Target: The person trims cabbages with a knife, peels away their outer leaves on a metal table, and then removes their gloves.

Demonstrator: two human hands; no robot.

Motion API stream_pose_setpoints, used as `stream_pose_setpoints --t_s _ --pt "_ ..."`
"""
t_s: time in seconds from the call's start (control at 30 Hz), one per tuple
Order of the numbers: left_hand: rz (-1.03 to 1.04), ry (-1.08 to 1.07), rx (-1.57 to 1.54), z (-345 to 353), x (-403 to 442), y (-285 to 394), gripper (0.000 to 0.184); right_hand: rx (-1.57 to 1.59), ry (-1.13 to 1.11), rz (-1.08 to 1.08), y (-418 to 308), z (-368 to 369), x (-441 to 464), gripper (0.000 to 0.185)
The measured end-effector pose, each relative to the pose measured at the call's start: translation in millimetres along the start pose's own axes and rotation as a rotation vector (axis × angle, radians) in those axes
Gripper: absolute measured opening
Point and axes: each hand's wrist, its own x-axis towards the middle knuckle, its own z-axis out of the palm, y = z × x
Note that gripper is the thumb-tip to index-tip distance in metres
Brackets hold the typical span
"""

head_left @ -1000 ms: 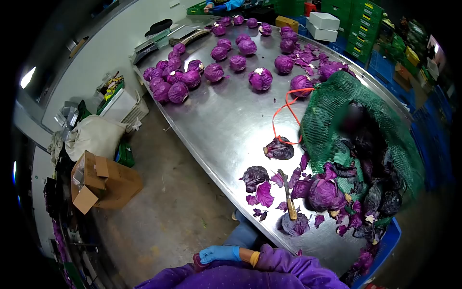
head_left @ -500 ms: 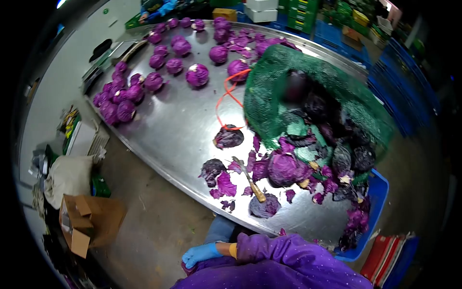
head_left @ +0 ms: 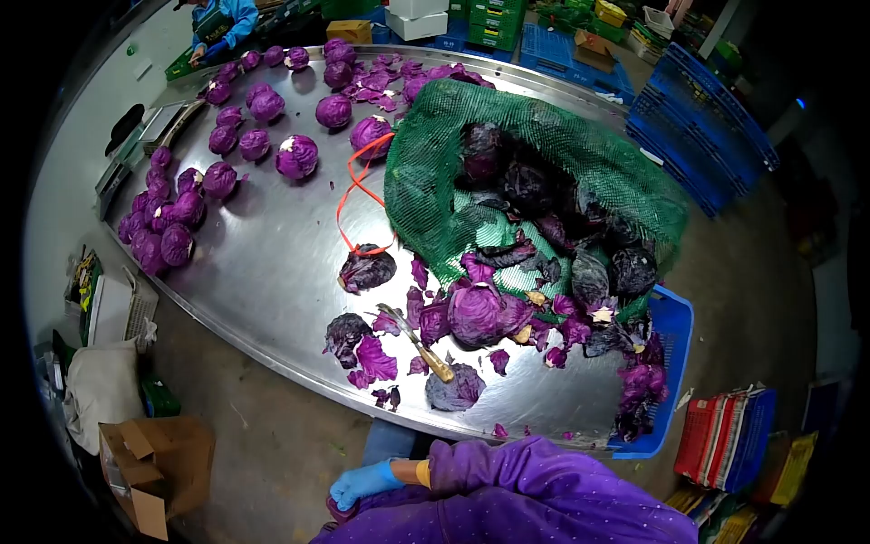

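My right hand (head_left: pixel 364 484), in a blue glove, reaches across my body below the table's edge. Its fingers curl over something dark purple (head_left: pixel 343 510), mostly hidden; whether this is sleeve cloth or a cabbage I cannot tell. My left hand does not show. Nearest on the table is a dull purple red cabbage (head_left: pixel 458 390), with a knife (head_left: pixel 419 346) lying against it, handle toward me. Further in are a partly peeled red cabbage (head_left: pixel 476 315), loose purple leaves (head_left: pixel 375 359) and two darker heads (head_left: pixel 367 268). A green mesh sack (head_left: pixel 435 136) lies open with dark cabbages inside.
Several cleaned red cabbages (head_left: pixel 296 157) stand on the metal table (head_left: pixel 272 245), left and far. An orange-red strap (head_left: pixel 343 213) loops from the sack. A blue crate (head_left: pixel 675 363) with trimmings sits at the right edge. Another person (head_left: pixel 231 25) is at the far left.
My view has turned slightly to the right, so the table's contents sit further left. My right hand stays over the purple thing. More of the other person shows.
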Motion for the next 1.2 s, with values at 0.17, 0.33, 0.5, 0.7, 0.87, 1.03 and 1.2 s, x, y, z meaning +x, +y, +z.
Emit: stream_pose_setpoints --t_s 0.17,0.33,0.5,0.7,0.87,1.03,1.2 --pt "-0.006 -0.003 0.033 12.2 19.6 12.7 0.019 0.011 0.04 -0.042 3.5 -1.5 3.4 0.018" --pt "0.008 -0.009 0.06 26.1 35.9 25.7 0.018 -0.174 0.316 -0.018 -20.1 -12.4 -28.3 0.017" --pt "0.06 -0.009 0.084 -5.1 23.2 12.3 0.017 -0.418 1.116 -0.003 -36.2 -31.6 -120.0 0.019" --pt "0.767 0.017 0.457 -119.7 63.3 5.8 0.016 -0.999 1.547 0.34 -29.6 -46.9 -149.7 0.04" --pt "1.003 0.051 0.356 70.7 -33.6 188.2 0.028 -1.091 1.707 0.451 -17.3 -65.6 -117.9 0.049" --pt "1.203 -0.1 0.797 179.2 0.0 251.0 0.047 -1.116 1.779 0.625 -18.0 -70.6 -140.2 0.036" --pt "1.65 -0.228 1.269 284.0 49.2 291.3 0.065 -1.007 1.674 0.782 -17.3 -87.1 -138.9 0.025"
